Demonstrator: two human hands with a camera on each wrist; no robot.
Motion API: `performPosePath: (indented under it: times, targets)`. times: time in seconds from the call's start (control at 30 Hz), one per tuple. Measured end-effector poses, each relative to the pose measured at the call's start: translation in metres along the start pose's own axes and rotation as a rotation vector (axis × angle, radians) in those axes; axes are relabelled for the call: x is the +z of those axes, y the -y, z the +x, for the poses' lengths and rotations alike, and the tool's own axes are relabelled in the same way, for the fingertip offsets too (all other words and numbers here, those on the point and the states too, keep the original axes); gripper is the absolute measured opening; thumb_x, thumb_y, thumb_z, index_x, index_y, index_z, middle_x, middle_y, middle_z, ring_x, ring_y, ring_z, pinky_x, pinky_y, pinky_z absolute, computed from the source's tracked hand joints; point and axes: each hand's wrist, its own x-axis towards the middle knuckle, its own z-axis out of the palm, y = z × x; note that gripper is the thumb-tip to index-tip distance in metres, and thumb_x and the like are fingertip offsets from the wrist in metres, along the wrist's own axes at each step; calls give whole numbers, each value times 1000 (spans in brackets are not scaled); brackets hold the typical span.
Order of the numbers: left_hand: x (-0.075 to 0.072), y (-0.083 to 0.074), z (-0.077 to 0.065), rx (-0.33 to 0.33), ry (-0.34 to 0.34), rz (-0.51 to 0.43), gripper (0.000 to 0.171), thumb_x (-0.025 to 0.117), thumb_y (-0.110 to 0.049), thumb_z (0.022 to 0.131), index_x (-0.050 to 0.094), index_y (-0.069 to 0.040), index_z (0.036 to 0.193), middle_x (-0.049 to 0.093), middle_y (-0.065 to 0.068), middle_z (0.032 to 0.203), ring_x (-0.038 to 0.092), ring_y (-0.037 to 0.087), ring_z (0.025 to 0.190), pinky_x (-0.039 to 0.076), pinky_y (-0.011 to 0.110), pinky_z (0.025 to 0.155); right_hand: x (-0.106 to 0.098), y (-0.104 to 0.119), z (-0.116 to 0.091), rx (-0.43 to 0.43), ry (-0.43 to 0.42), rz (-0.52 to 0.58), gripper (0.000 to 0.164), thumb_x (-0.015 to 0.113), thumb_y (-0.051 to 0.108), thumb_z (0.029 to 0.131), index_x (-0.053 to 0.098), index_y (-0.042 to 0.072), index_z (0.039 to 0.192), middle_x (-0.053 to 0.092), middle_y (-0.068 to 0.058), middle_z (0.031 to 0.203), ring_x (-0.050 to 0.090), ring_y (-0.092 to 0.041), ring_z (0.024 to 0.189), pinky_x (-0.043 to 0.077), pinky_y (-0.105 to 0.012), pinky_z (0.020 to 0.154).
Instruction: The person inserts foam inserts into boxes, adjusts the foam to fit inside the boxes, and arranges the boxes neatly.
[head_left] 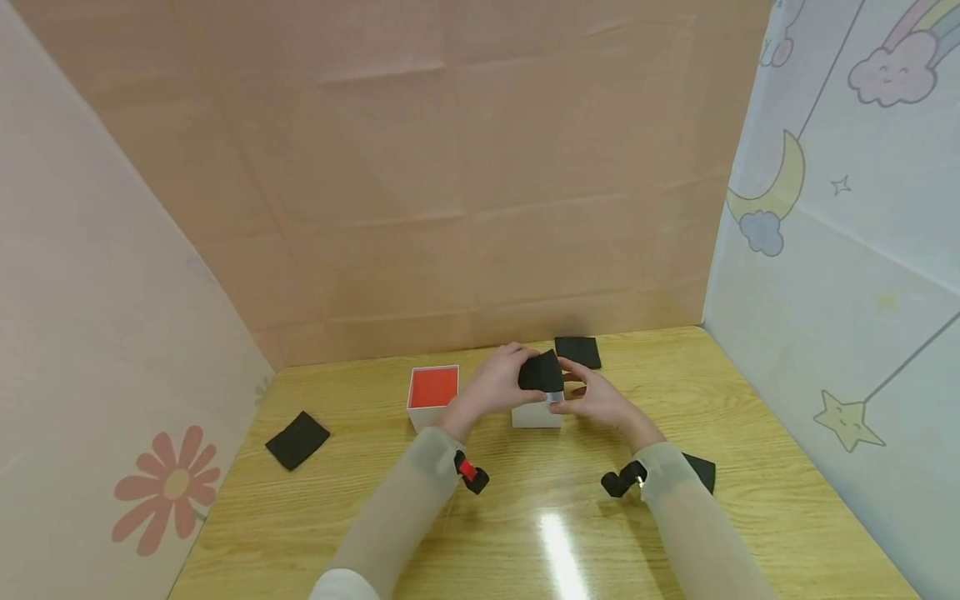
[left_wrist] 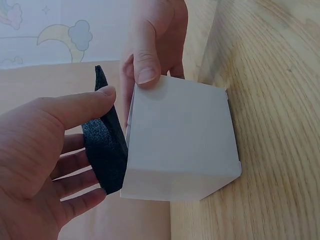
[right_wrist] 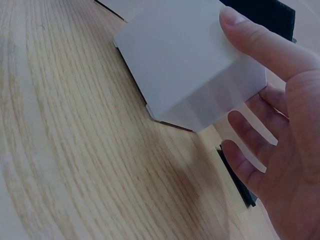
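My left hand [head_left: 498, 379] pinches a bent black square pad [head_left: 542, 372] between the thumb and the fingers, just over the top of a white box [head_left: 536, 416]. In the left wrist view the pad [left_wrist: 106, 150] stands along the open end of the box [left_wrist: 180, 130], its lower edge right at the rim. My right hand [head_left: 596, 398] steadies the box by its right side. The right wrist view has the thumb on one face of the box [right_wrist: 175, 55], with other fingers behind the corner. The pad hides most of the box's opening.
A second white box with a red top surface [head_left: 435, 387] stands to the left. More black pads lie on the wooden table [head_left: 360, 500]: one at the left [head_left: 297, 440], one at the back [head_left: 578, 352], one partly under the right forearm [head_left: 702, 472]. Fabric walls surround the table.
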Motion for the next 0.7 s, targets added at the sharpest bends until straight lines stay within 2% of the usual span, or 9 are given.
performPosePath:
  times: [0.13,0.33,0.5,0.7]
  targets:
    - [1,1,1,1,5,24,77,88,-46,88,60,-15,153,60,4,143,58,22,121,56,37,95,1,0,0,15,-2,-3,106,88,30,92,21,6,171,40,-25,163,55,-51,133,53,-57,105]
    - [3,3,2,0,7,-6,77,89,-42,89,59,-14,153,60,4,143,59,22,120,56,39,98,2,1,1,16,-5,-12,108,89,31,91,21,6,171,37,-23,166,54,-48,136,52,-57,107]
    - [6,6,3,11,9,-10,76,90,-42,88,60,-14,152,61,3,136,61,20,115,56,37,98,3,0,2,21,-11,-5,107,89,30,90,22,7,171,39,-21,165,54,-48,136,51,-58,107]
    - [8,9,3,-2,36,-12,74,90,-39,89,59,-14,152,60,3,141,61,20,117,55,36,100,5,-2,2,19,-11,-18,104,88,30,92,23,9,171,39,-22,165,53,-49,137,52,-59,107]
